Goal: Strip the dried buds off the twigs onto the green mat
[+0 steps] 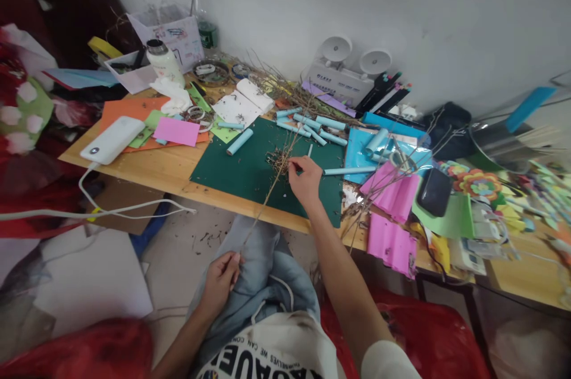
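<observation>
A long, thin dry twig [264, 203] runs slantwise from over my lap up across the dark green mat [236, 168]. My left hand [222, 278] is closed in a pinch on its lower end, above my knees. My right hand [306, 179] is over the mat, thumb and fingertips pinched at the twig's upper, branching part. Beneath that spot lies a small heap of broken twig bits [277, 159]. Several rolled light-blue paper tubes [314, 126] lie at the mat's far edge, and a single tube [239, 142] rests at its left.
More dry branches [285, 90] lie along the wall. On the left are a white power bank [112, 140] with a cable, a pale bottle [165, 63] and coloured paper. To the right lie pink crepe paper [392, 242], a dark phone-like object [434, 191] and paper flowers [479, 184].
</observation>
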{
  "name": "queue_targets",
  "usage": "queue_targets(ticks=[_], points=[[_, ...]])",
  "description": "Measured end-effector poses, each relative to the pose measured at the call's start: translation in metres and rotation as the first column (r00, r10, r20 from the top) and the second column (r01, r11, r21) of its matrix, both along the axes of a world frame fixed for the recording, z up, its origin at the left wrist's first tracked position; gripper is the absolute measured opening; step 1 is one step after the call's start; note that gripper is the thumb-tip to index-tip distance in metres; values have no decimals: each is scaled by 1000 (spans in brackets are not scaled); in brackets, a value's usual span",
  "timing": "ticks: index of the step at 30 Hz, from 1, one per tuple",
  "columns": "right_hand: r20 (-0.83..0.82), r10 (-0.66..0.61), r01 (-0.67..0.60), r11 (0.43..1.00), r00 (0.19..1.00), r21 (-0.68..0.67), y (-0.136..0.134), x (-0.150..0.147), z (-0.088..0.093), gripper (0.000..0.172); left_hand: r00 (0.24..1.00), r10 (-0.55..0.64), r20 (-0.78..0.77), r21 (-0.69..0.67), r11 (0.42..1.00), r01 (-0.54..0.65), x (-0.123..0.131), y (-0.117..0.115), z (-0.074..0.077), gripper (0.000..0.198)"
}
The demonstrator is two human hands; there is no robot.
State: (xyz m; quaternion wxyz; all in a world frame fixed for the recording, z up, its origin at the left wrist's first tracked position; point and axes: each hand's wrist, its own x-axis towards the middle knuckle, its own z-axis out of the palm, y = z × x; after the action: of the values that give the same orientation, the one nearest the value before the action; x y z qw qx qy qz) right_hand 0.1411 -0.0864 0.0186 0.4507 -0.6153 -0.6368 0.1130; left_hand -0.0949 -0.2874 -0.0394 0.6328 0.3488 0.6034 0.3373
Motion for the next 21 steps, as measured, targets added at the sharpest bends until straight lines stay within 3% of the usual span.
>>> queue_targets(ticks=[3,6,10,14,18,21], points=[[-161,-92,91,996,983,-12,4,1,3,23,1000,0,4,8,1000,0,-1,-3,0,49],[-135,-130,131,991,982,-6,11,12,5,24,1000,9,-3,8,1000,-9,-2,-4,0,49],[-41,-36,34,998,998,-53,13,21,-1,21,999,32,3,-2,999,-32,-2,-3,0,49],[-48,34,-39,993,998,-111,8,19,-3,22,999,34,30,-22,999,-33,-2,-3,-2,48],[-120,-17,14,1000,993,-25,5,14,19,24,998,40,41,-20,999,-39,-5,-6,-7,47],[-159,16,-19,1000,987,-18,8,10,40,28,999,32,37,-8,999,-32,-7,-7,-8,47]])
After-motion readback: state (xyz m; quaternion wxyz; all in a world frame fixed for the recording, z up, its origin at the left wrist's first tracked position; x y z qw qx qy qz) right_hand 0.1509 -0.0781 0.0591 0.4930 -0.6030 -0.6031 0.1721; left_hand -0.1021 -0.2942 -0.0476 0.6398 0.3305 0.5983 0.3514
